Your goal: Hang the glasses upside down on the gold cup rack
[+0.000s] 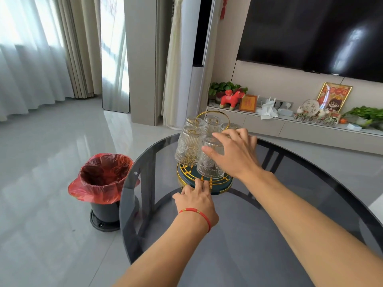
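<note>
Glasses hang upside down on rack; right hand grip wraps nearest glass, left hand fingers pressed flat at rack base.

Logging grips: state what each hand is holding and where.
Right hand grips the near upside-down ribbed clear glass around its upturned base and side. Left hand holds nothing; its fingertips press the round gold-wire rack base.
</note>
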The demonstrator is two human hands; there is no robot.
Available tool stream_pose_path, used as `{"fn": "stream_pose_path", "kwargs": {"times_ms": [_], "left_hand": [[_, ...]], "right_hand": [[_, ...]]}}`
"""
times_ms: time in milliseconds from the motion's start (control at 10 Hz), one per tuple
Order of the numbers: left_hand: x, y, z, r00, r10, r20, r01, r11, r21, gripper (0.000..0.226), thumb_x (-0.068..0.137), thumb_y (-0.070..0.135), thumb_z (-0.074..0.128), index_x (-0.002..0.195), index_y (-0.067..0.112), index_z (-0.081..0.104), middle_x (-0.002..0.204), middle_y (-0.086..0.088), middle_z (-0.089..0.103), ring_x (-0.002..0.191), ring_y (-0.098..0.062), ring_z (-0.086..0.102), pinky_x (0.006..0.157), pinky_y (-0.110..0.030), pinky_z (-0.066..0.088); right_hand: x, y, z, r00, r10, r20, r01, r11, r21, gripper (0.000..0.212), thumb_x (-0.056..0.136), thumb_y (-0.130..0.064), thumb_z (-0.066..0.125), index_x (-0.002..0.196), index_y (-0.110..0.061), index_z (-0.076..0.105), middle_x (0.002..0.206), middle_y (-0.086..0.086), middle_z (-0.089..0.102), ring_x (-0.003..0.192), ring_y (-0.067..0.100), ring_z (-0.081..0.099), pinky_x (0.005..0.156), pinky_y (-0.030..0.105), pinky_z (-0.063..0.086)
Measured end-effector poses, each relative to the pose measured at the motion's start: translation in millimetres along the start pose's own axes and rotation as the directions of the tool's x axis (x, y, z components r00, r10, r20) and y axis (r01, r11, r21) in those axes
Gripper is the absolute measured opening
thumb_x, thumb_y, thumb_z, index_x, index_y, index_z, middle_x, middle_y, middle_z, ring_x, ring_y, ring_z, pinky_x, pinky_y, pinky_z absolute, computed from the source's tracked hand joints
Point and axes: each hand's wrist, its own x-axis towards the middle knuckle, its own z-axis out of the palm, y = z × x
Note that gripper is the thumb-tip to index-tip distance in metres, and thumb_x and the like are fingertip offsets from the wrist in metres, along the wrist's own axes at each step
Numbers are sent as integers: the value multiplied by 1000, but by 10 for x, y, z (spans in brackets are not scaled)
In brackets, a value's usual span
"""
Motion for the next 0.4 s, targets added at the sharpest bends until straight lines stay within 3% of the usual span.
{"fn": "stream_pose_path", "kwargs": {"times_ms": [100, 200, 300, 400], "left_hand": [[-29, 4, -8, 1000, -21, -10, 21, 999, -36, 74, 92, 34, 59, 155, 18, 23, 165, -5, 19, 138, -40, 39, 99, -54, 47], [-74, 35, -3, 998, -46, -33, 43, 996, -83, 57, 93, 36, 56, 145, 17, 40, 156, -4, 34, 134, -36, 44, 92, -48, 49], [-194, 44, 1, 995, -54, -86, 42, 990, -133, 39, 93, 39, 55, 126, 17, 53, 131, -6, 54, 125, -31, 51, 90, -45, 51], [-330, 59, -10, 969, -90, -228, 26, 963, -270, 29, 88, 37, 53, 110, 19, 57, 111, -5, 61, 109, -29, 58, 78, -40, 50]], "right_hand": [[-197, 53, -52, 995, -21, -96, 25, 999, 44, 65, 99, -66, 38, 143, -24, 60, 148, 3, 57, 133, 28, 45, 100, 49, 37], [-606, 187, -177, 980, -27, -199, 59, 986, 158, 49, 101, -50, 41, 131, -20, 65, 139, 4, 62, 126, 27, 49, 95, 44, 37], [-1158, 428, -290, 984, -14, -179, 54, 973, 222, 48, 104, -47, 36, 129, -20, 66, 135, 1, 63, 124, 24, 52, 95, 40, 36], [-1775, 687, -404, 984, 88, -155, -28, 937, 349, 46, 103, -46, 35, 127, -22, 67, 131, -6, 64, 122, 17, 54, 99, 30, 33]]}}
